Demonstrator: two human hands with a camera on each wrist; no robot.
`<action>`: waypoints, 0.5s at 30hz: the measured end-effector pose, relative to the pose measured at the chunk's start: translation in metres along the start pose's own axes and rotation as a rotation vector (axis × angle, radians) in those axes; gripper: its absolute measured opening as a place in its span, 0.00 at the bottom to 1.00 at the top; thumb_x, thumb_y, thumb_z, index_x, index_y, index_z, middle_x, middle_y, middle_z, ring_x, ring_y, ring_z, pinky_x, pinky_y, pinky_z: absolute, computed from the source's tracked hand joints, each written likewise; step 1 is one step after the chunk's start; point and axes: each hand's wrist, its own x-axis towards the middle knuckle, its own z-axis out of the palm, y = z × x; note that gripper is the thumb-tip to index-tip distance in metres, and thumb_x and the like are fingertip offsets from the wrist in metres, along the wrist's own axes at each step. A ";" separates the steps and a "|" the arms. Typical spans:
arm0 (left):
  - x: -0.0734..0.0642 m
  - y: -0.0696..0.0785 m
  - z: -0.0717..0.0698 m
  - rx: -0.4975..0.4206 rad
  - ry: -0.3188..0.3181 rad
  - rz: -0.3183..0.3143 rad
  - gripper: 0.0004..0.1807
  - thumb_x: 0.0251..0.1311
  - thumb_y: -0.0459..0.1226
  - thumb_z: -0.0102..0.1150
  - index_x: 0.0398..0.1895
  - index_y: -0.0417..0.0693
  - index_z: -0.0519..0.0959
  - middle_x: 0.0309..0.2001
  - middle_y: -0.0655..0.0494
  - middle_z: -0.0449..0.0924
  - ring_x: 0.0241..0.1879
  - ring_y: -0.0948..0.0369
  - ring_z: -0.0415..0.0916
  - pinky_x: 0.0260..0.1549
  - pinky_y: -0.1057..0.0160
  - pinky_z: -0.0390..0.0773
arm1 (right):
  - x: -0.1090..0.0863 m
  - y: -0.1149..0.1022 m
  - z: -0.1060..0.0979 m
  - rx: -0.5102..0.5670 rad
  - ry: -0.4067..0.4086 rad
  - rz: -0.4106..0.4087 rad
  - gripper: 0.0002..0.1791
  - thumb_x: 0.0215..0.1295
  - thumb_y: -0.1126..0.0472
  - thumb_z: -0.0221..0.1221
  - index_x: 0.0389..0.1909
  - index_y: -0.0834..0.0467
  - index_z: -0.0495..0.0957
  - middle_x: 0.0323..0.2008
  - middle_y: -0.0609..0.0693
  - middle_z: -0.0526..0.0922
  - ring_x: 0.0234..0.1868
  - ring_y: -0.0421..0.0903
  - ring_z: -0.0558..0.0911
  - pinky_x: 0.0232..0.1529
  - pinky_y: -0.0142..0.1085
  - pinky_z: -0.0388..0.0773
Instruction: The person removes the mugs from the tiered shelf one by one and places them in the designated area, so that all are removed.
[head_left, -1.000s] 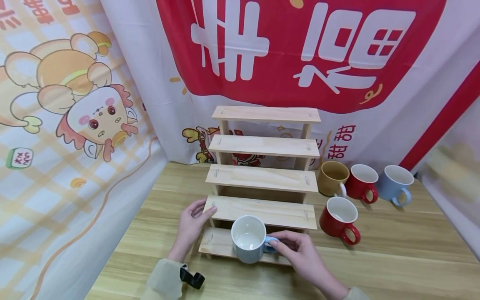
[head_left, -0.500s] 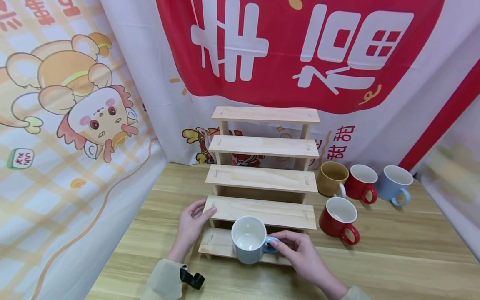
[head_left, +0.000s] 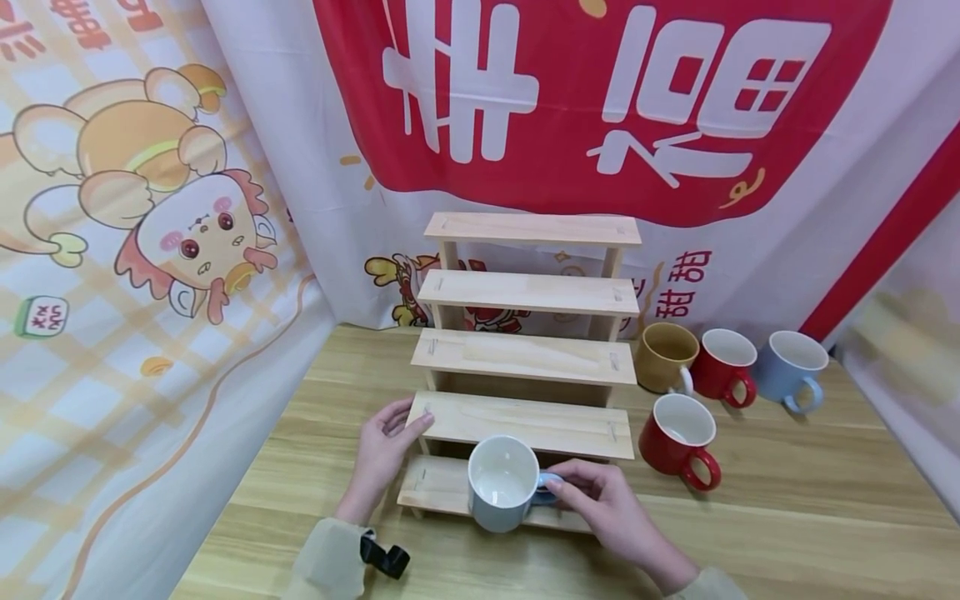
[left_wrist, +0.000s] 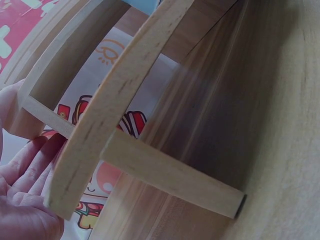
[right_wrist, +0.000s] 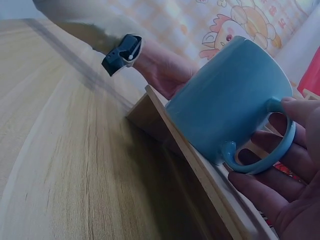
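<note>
My right hand (head_left: pixel 607 504) pinches the handle of a light blue mug (head_left: pixel 501 500) with a white inside. The mug is upright on the lowest step of a stepped wooden shelf (head_left: pixel 517 354), at its front edge. In the right wrist view the blue mug (right_wrist: pixel 235 95) fills the middle, with thumb and fingers of the right hand (right_wrist: pixel 295 175) around its handle. At the left end of the second step from the bottom, my left hand (head_left: pixel 386 442) grips the board, thumb on top. In the left wrist view, the left hand's fingers (left_wrist: pixel 30 170) reach behind the board end.
To the right of the shelf stand a tan mug (head_left: pixel 660 362), a red mug (head_left: pixel 712 375) and another light blue mug (head_left: pixel 780 375). Nearer sits a second red mug (head_left: pixel 667 446). A printed cloth (head_left: pixel 270 167) hangs behind and left of the wooden table (head_left: pixel 300 467).
The light blue mug has shifted slightly to the right along the lowest step, with my right hand on its handle. My left hand has stayed in place.
</note>
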 end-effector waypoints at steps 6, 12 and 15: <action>0.001 0.000 0.001 -0.008 0.005 0.006 0.29 0.57 0.38 0.76 0.60 0.37 0.78 0.55 0.39 0.82 0.52 0.53 0.82 0.50 0.67 0.81 | -0.002 -0.001 0.001 -0.020 0.026 -0.025 0.11 0.73 0.64 0.62 0.49 0.66 0.84 0.44 0.59 0.87 0.42 0.49 0.86 0.42 0.44 0.87; 0.001 0.000 0.001 -0.003 0.002 0.005 0.29 0.57 0.39 0.76 0.60 0.37 0.78 0.56 0.41 0.82 0.52 0.54 0.82 0.51 0.67 0.81 | -0.003 -0.002 0.003 -0.036 0.046 -0.008 0.10 0.72 0.63 0.63 0.47 0.65 0.85 0.44 0.55 0.88 0.42 0.50 0.86 0.42 0.43 0.87; 0.000 0.000 0.001 -0.010 0.001 0.003 0.29 0.57 0.39 0.76 0.60 0.37 0.78 0.56 0.40 0.81 0.52 0.53 0.82 0.51 0.67 0.81 | -0.004 -0.004 0.003 -0.065 0.052 -0.029 0.08 0.71 0.63 0.63 0.46 0.63 0.86 0.43 0.53 0.88 0.42 0.50 0.86 0.42 0.42 0.87</action>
